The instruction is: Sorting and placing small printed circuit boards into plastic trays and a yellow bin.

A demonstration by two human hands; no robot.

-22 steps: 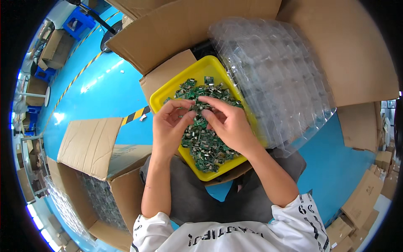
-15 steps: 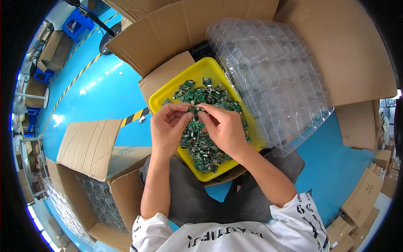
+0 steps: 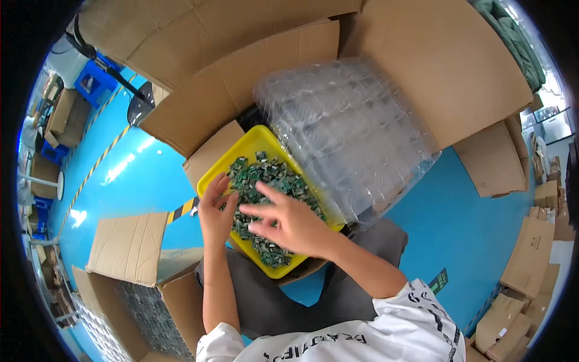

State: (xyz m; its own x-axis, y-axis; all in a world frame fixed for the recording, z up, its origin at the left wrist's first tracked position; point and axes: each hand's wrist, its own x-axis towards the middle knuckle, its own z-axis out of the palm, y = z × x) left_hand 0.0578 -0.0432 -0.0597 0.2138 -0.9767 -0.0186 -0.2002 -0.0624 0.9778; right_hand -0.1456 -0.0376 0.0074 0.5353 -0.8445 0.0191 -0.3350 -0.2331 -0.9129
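Note:
A yellow plastic tray (image 3: 263,137) lies tilted in front of me, above my knees, holding a heap of small green circuit boards (image 3: 277,175). At the heap's left edge is my left hand (image 3: 215,214), its thumb and fingers apart and nothing visible between them. Over the right part of the heap hovers my right hand (image 3: 292,224), fingers spread and slightly blurred, with nothing seen in it. Both palms are partly hidden, and the hands cover some of the boards.
Clear plastic blister trays (image 3: 356,130) lie to the tray's right, before a large open cardboard box (image 3: 440,66). Another open carton (image 3: 181,304) at lower left holds grey packed pieces. A black stand base (image 3: 141,104) is at upper left; more cartons (image 3: 525,256) line the right.
My hands were together at a circuit board above the heap; now they are apart, with the right hand's fingers spread. The view has shifted, so the tray appears lower and further left.

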